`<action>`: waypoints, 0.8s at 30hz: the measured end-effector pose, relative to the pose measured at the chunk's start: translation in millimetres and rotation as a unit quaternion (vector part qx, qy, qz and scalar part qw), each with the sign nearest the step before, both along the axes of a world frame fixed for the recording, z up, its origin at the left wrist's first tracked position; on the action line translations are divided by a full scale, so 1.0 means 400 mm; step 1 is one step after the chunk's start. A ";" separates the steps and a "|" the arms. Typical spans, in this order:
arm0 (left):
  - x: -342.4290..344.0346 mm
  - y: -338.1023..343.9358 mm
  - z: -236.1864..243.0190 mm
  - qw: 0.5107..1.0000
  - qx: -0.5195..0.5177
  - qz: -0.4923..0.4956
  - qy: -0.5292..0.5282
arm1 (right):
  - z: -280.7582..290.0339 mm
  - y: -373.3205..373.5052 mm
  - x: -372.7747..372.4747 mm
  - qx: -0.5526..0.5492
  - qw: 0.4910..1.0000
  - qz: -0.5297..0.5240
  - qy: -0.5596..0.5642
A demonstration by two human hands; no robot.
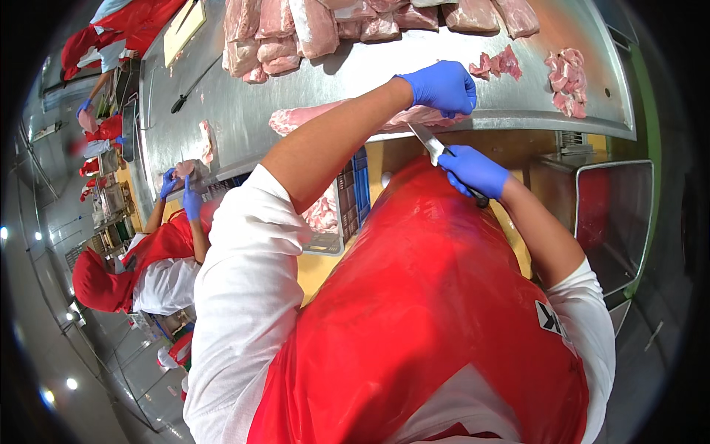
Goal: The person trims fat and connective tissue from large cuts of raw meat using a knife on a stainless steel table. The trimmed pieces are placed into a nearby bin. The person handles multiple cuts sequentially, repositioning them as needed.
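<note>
A long pale-pink piece of meat (305,118) lies along the near edge of the steel table, its middle hidden behind my left forearm. My left hand (442,86), in a blue glove, is closed above the right end of this piece. Whatever its fingers may pinch is hidden. Just below, my right hand (475,173), also gloved in blue, grips a knife (427,141) by its black handle. The blade points up and left, with its tip at the underside of the meat near the table edge.
Many thick meat pieces (314,28) are piled at the table's (384,70) far side. Trimmings (568,81) lie at the right. Another knife (194,90) rests at left. Below stand a crate (346,200) with meat and a steel bin (614,166). A co-worker (159,251) handles meat at left.
</note>
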State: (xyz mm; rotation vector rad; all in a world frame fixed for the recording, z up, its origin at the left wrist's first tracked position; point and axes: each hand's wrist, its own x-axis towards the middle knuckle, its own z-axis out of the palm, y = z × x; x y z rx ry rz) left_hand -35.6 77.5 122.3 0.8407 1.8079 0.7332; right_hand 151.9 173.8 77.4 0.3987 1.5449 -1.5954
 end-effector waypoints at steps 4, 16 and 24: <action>0.009 -0.003 0.003 1.000 0.008 -0.007 0.000 | -0.012 -0.034 -0.027 0.018 1.000 0.011 0.016; 0.008 -0.024 0.052 1.000 0.016 -0.011 0.010 | -0.071 -0.052 -0.078 0.005 0.999 0.035 -0.004; 0.007 -0.028 0.051 1.000 0.017 0.014 0.018 | -0.098 -0.095 -0.117 0.010 0.998 0.047 0.036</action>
